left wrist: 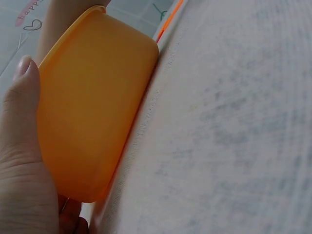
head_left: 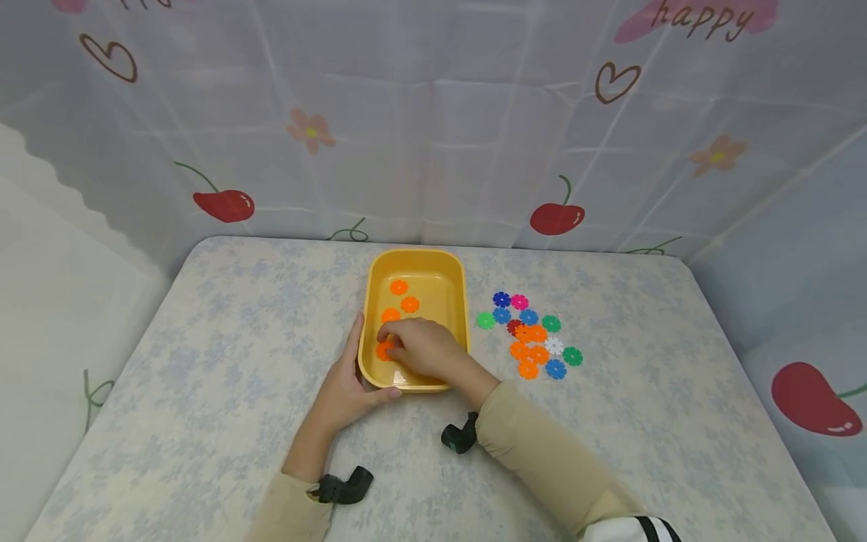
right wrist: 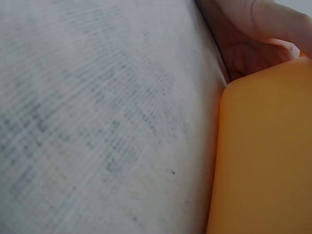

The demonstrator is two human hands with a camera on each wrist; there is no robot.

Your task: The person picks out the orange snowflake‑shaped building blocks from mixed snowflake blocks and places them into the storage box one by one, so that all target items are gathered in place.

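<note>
A yellow plastic tray [head_left: 436, 290] stands on the table, with several orange notched discs [head_left: 399, 287] spread over its left half. My left hand [head_left: 342, 393] grips the tray's near left corner, thumb along the near side and fingers up the left side. In the left wrist view the thumb [left wrist: 27, 80] lies against the tray's wall [left wrist: 97, 107]. My right hand [head_left: 428, 350] reaches in over the right rim, its curled fingers and thumb around an orange disc [head_left: 384, 351] low in the tray. The hand hides part of that disc and the tray floor beneath.
To the right of the tray lies a loose cluster of notched discs: several orange ones [head_left: 539, 354], blue ones [head_left: 555, 369], green ones [head_left: 572, 356], a pink one [head_left: 519, 301] and a white one [head_left: 554, 345]. A printed curtain [head_left: 427, 150] hangs behind the table's far edge.
</note>
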